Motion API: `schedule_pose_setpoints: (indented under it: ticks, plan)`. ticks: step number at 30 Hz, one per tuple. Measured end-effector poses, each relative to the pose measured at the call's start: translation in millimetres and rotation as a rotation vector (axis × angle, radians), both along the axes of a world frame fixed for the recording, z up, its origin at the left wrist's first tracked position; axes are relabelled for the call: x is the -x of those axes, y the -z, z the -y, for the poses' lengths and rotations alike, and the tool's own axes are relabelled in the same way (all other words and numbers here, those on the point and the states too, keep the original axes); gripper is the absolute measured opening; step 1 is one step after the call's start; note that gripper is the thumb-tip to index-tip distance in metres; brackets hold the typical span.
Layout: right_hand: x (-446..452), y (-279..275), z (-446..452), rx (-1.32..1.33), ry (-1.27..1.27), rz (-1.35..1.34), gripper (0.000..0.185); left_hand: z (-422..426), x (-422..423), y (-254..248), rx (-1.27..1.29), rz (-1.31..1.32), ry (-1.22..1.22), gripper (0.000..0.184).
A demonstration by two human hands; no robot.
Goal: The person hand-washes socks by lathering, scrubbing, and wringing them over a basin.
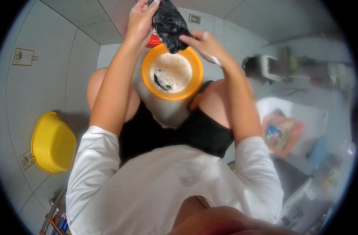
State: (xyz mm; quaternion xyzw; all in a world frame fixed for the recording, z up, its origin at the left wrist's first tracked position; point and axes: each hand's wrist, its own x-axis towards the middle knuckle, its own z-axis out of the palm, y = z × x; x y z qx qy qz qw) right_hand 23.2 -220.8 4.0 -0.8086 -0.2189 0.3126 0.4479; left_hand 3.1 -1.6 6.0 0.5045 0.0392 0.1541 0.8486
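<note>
A wet black cloth [170,27] with white suds on it hangs stretched between my two hands. My left hand [141,17] grips its upper end at the top of the view, with suds on the fingers. Lower down on the right side, my right hand [200,42] pinches the cloth's edge between thumb and fingers, and foam clings to the wrist. Just below the cloth stands an orange basin [146,74] on the floor between my legs, holding foamy, brownish water. Some dark material [162,81] shows through the foam at the basin's left side.
A red container [154,40] stands partly hidden behind the orange basin. On the left wall hangs a yellow basin [53,143]. A floor drain [194,18] lies at the top. To the right is a pinkish plastic bag [282,133] with blurred contents, near a white surface.
</note>
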Motion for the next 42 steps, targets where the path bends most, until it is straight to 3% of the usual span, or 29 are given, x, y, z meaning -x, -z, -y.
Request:
schedule_pose_setpoints:
  ticks: [3,6,8,9,11,13,15,16,21,23,25,27,29,31,37,42]
  plan:
    - [-13.2,1.8,5.1,-0.366,0.208,0.227,0.034,-7.2,1.0,0.2,-0.074,-0.050,-0.063,0.018]
    - [-16.4,-11.0,11.6,-0.399,0.318,0.218,0.028,-6.5,6.4,-6.8,-0.128,-0.169,-0.036,0.019]
    - [-16.3,-15.5,14.3,-0.478,0.335,0.250,0.023,-9.7,7.0,1.6,-0.148,-0.173,0.011,0.041]
    - [-15.9,-19.0,14.6,-0.479,0.335,0.251,0.023,-8.1,8.5,-3.4,-0.148,-0.173,0.011,0.041]
    - [-15.1,-24.7,14.7,-0.496,0.359,0.237,0.022,-2.5,13.4,-11.9,-0.078,-0.194,0.210,0.050]
    - [-9.8,-28.9,11.1,-0.561,0.360,0.203,0.023,-1.1,15.8,-10.6,-0.093,-0.191,0.246,0.044]
    - [-9.1,-31.1,9.5,-0.627,0.359,0.174,0.025,-6.6,14.8,-6.2,-0.415,-0.234,0.489,0.042]
    - [-9.3,-30.4,8.8,-0.620,0.372,0.147,0.028,-5.8,15.1,-2.1,-0.449,-0.221,0.464,0.031]
    - [-8.6,-34.1,10.0,-0.566,0.386,0.139,0.040,-16.2,7.1,6.5,-0.534,-0.261,0.152,0.030]
    - [-8.0,-40.8,12.3,-0.487,0.400,0.107,0.046,-24.3,0.6,8.8,-0.644,-0.266,-0.077,0.031]
    - [-11.7,-37.6,15.4,-0.492,0.396,0.112,0.047,-22.7,2.7,3.6,-0.625,-0.228,-0.116,0.037]
    - [-16.0,-32.0,15.1,-0.498,0.393,0.118,0.048,-24.4,0.3,3.5,-0.786,-0.275,-0.261,0.044]
    - [-18.5,-24.2,11.4,-0.710,0.388,0.159,0.046,-25.7,-0.5,5.1,-0.681,-0.300,-0.238,0.047]
    - [-22.2,-19.0,14.6,-0.677,0.386,0.198,0.046,-28.4,-2.8,9.0,-0.577,-0.324,-0.214,0.051]
    - [-22.1,-22.9,18.3,-0.659,0.478,0.346,0.043,-25.9,-4.5,18.7,-0.471,-0.179,-0.157,0.037]
    - [-19.0,-29.6,18.9,-0.678,0.599,0.357,0.041,-19.9,-0.3,9.9,-0.353,-0.170,0.051,0.037]
